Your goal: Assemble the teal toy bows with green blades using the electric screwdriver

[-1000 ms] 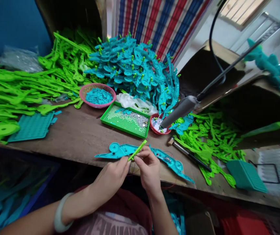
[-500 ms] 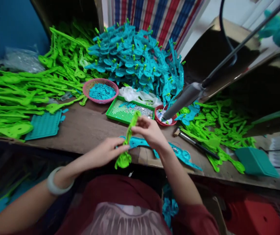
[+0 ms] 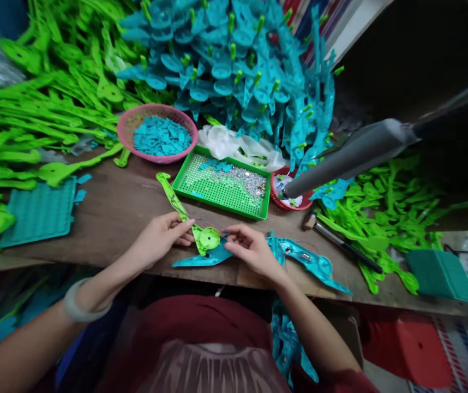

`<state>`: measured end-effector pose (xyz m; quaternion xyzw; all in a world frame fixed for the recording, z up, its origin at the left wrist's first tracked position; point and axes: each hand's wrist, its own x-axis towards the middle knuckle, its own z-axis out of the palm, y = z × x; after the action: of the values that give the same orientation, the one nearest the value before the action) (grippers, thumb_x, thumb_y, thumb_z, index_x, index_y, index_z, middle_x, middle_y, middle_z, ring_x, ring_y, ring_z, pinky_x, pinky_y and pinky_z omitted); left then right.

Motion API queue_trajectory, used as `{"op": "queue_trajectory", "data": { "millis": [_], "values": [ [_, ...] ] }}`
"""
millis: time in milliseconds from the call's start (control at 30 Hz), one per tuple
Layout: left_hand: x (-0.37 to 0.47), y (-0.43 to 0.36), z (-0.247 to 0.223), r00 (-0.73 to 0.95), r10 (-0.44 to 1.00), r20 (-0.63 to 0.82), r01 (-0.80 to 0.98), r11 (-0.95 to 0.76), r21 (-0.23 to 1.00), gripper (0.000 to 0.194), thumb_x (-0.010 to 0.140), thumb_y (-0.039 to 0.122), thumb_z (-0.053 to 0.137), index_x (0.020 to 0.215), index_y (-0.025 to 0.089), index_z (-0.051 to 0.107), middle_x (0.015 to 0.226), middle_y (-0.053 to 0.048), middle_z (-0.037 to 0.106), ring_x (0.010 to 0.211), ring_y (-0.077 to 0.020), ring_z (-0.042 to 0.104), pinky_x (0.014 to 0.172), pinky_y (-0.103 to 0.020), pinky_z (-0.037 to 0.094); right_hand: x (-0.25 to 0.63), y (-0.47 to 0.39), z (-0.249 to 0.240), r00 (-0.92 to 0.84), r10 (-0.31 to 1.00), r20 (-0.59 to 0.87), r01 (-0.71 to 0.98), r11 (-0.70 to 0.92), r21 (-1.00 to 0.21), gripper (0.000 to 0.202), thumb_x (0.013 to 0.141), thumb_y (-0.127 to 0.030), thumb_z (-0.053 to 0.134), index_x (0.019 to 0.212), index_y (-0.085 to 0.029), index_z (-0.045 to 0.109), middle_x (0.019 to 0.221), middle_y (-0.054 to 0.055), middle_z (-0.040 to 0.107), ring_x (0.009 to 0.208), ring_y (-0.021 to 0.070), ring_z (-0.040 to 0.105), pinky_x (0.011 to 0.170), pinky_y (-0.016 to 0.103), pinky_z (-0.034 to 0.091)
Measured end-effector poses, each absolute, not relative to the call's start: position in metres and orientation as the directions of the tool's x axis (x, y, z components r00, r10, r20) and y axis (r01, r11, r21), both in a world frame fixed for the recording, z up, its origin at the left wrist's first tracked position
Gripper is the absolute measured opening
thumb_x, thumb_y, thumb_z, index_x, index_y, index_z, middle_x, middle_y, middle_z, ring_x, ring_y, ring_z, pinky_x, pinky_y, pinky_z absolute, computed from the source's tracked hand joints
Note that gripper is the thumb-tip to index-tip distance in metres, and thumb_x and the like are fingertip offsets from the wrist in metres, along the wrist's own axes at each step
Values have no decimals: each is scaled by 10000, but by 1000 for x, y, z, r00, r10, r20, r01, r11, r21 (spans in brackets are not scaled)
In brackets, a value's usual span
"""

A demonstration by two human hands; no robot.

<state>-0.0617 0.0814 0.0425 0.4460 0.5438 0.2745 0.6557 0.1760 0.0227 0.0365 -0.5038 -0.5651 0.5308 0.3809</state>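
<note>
Workbench [image 3: 109, 202], green part [image 3: 198, 234] in left hand [image 3: 158, 238]

Green part [image 3: 183, 212] swung from across tray [image 3: 226, 202] to its near-left corner; right hand [image 3: 252, 248] now off narrow end, beside round end.

Dim ltg, edges sl. blurry

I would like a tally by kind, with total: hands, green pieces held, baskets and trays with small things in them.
Hands: 2 (left hand, right hand)
Held green piece: 1
Baskets: 2 (pink basket, red basket)
Tray: 1 (green tray)
Total: 6
</note>
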Motion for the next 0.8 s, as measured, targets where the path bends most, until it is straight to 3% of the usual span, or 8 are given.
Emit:
{"op": "queue_trajectory", "data": {
  "millis": [200, 433, 500, 600, 700, 800],
  "values": [
    [-68, 86, 47, 275, 781, -561, 190, 528, 828, 471, 669, 602, 830, 743, 162, 681, 676, -29, 719, 616, -150, 698, 620, -264, 629, 178, 23, 43, -283, 948, -144, 154, -103, -983, 372, 838, -422, 755, 1167, -258, 694, 746, -37, 593, 610, 98, 503, 542, 219, 429],
    [-72, 87, 40, 298, 788, -538, 366, 426, 827, 473, 765, 651, 711, 748, 181, 669, 660, -45, 722, 610, -186, 707, 594, -294, 606, 188, 20, 37, -222, 967, -123, 112, -100, -989, 350, 905, -352, 684, 1238, -248, 654, 772, -31, 581, 635, 95, 514, 551, 219, 420],
    [-79, 86, 44, 300, 825, -478, 535, 270, 801, 477, 816, 655, 655, 721, 188, 664, 595, -37, 682, 542, -184, 669, 555, -299, 574, 188, 22, 42, -238, 960, -146, 94, -127, -987, 361, 904, -331, 681, 1250, -240, 637, 800, -24, 600, 662, 98, 543, 568, 222, 448],
    [-87, 80, 51, 288, 952, -104, 713, -141, 687, 399, 865, 568, 671, 921, 175, 704, 775, -53, 710, 605, -172, 652, 613, -305, 560, 174, 31, 58, -242, 955, -174, 188, -129, -974, 483, 885, -313, 702, 1338, -215, 567, 929, 20, 661, 711, 119, 599, 564, 235, 485],
    [-86, 77, 50, 450, 875, 179, 664, -462, 588, 348, 946, 392, 631, 1216, 171, 637, 1199, -123, 683, 950, -206, 698, 827, -330, 585, 144, 38, 77, -305, 945, -118, 501, 54, -864, 394, 893, -269, 706, 1265, -175, 615, 933, 51, 710, 718, 156, 627, 586, 275, 484],
    [-85, 78, 38, 644, 718, 265, 523, -666, 532, 231, 1009, 235, 528, 1196, 164, 642, 1204, -116, 697, 1111, -205, 670, 979, -346, 553, 118, 35, 83, -451, 892, -31, 703, 333, -629, 87, 934, -157, 622, 987, -141, 689, 870, 77, 720, 699, 188, 633, 602, 310, 444]
  ]
}}
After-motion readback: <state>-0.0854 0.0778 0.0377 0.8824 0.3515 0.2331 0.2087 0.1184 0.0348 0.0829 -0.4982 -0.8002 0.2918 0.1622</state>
